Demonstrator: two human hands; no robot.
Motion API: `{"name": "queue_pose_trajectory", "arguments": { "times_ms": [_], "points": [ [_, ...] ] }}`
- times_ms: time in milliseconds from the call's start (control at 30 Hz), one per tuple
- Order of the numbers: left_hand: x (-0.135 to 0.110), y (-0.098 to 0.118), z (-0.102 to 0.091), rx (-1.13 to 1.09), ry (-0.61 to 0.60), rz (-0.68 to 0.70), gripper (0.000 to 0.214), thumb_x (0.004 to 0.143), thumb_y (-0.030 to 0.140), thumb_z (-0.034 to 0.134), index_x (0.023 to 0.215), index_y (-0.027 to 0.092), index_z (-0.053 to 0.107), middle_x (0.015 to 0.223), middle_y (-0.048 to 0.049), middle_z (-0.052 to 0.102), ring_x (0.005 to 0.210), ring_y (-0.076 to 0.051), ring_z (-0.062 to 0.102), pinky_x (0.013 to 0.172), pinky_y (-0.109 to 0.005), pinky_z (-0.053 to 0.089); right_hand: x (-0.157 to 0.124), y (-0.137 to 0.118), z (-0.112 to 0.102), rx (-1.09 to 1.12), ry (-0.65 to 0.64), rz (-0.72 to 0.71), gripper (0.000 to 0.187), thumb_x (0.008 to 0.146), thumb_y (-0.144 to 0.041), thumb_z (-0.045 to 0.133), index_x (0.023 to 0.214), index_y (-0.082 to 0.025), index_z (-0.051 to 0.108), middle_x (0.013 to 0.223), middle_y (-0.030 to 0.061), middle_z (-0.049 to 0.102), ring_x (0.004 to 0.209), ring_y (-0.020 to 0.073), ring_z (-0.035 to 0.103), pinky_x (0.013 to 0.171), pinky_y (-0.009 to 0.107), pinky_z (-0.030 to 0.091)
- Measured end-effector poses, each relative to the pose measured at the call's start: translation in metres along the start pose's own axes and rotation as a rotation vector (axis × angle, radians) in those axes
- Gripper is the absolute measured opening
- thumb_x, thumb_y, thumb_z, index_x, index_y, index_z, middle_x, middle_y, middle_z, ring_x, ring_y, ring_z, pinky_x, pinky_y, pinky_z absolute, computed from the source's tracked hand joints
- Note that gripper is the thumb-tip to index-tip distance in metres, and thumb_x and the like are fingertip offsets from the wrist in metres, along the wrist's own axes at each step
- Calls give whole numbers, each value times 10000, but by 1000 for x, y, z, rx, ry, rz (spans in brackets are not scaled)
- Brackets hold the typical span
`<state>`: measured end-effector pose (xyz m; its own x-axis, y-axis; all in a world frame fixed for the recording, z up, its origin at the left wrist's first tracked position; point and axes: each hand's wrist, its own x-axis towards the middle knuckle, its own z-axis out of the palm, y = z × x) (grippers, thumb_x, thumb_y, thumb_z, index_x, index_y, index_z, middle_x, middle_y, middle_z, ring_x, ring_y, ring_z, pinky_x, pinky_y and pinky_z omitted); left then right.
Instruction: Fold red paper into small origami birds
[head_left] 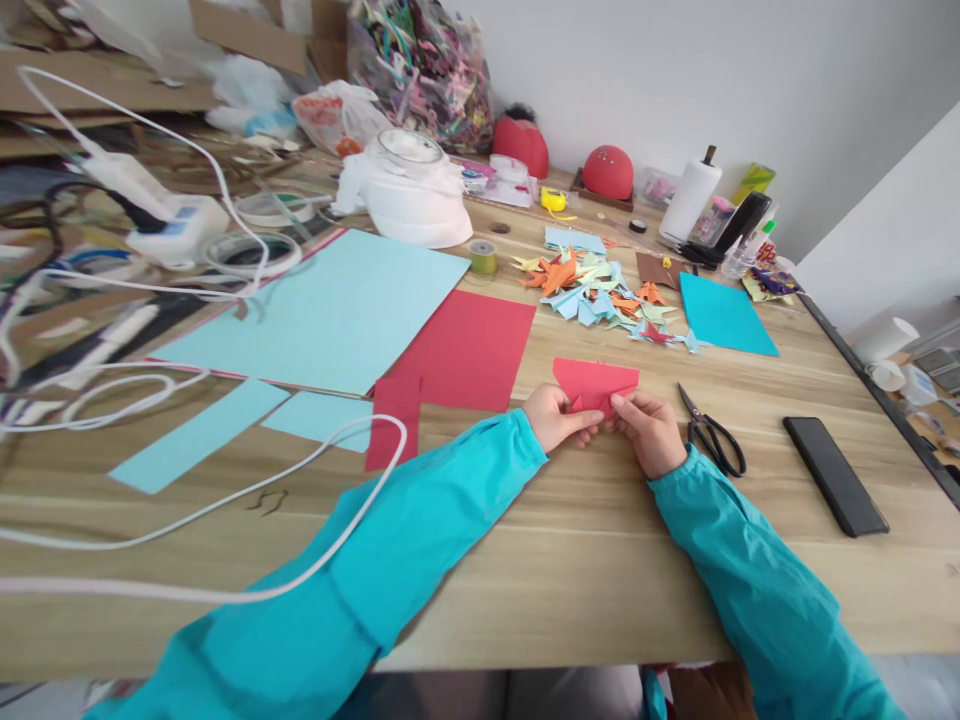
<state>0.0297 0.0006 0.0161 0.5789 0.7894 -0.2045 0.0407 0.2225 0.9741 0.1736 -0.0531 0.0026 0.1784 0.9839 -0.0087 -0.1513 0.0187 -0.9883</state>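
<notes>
A folded piece of red paper [596, 380] lies on the wooden table [570, 560] in front of me. My left hand [555, 417] pinches its near left edge, fingers closed on the fold. My right hand [651, 430] pinches the near right part of the same paper. Both arms wear teal sleeves. Black scissors [711, 432] lie just to the right of my right hand.
A black phone [834, 474] lies at the right. Red sheets [469, 350] and light blue sheets [330, 310] cover the left middle. A pile of folded paper shapes [600, 290] and a teal sheet [724, 315] sit behind. White cables [225, 500] cross the left side.
</notes>
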Motion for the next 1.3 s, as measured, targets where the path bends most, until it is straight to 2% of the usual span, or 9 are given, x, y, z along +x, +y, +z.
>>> {"name": "queue_pose_trajectory", "arguments": {
  "times_ms": [167, 433, 600, 700, 900, 1100, 1300],
  "points": [
    [-1, 2, 1, 14, 19, 5, 214, 613, 217, 760, 516, 92, 617, 436, -6, 593, 380, -80, 535, 417, -186, 482, 0, 0, 1, -133, -7, -62, 260, 659, -416, 727, 586, -184, 635, 524, -7, 606, 503, 112, 523, 526, 259, 410],
    [-2, 3, 2, 31, 41, -10, 200, 658, 131, 714, 496, 89, 605, 427, -3, 587, 367, -75, 526, 422, -190, 475, -1, -2, 1, -198, -2, -91, 294, 623, -464, 738, 572, -195, 630, 520, -8, 601, 498, 121, 523, 512, 269, 418],
    [0, -1, 2, 26, 53, -23, 163, 680, 94, 685, 533, 79, 617, 441, -4, 595, 364, -73, 527, 405, -185, 457, -1, -2, 2, -240, 2, -108, 335, 647, -490, 710, 549, -190, 598, 512, -4, 591, 495, 121, 518, 495, 262, 409],
    [0, -1, 3, 17, 50, -30, 170, 683, 96, 683, 529, 78, 612, 440, 0, 592, 356, -68, 524, 387, -175, 450, -1, -1, 2, -222, -11, -88, 340, 662, -486, 701, 553, -180, 601, 524, 1, 599, 500, 115, 523, 504, 256, 412],
    [-2, 3, 4, -8, 65, -43, 188, 698, 66, 659, 520, 80, 599, 445, 6, 587, 346, -66, 514, 381, -181, 453, 1, 5, -1, -51, -28, -16, 370, 739, -513, 618, 602, -170, 624, 536, 7, 612, 494, 111, 537, 527, 255, 435],
    [-1, -1, 3, 67, 48, -20, 194, 709, 91, 656, 522, 78, 606, 432, 9, 576, 355, -63, 521, 387, -167, 454, -1, 1, 4, -184, -16, -59, 292, 596, -406, 771, 579, -168, 602, 532, -7, 626, 489, 103, 540, 498, 230, 419],
    [-3, -2, 4, 110, 41, -6, 178, 689, 75, 658, 517, 81, 608, 431, 12, 577, 362, -58, 518, 394, -156, 444, -3, -5, 11, -70, -59, -55, 255, 561, -373, 791, 582, -165, 645, 537, -11, 638, 501, 111, 561, 509, 234, 450]
  ]
}}
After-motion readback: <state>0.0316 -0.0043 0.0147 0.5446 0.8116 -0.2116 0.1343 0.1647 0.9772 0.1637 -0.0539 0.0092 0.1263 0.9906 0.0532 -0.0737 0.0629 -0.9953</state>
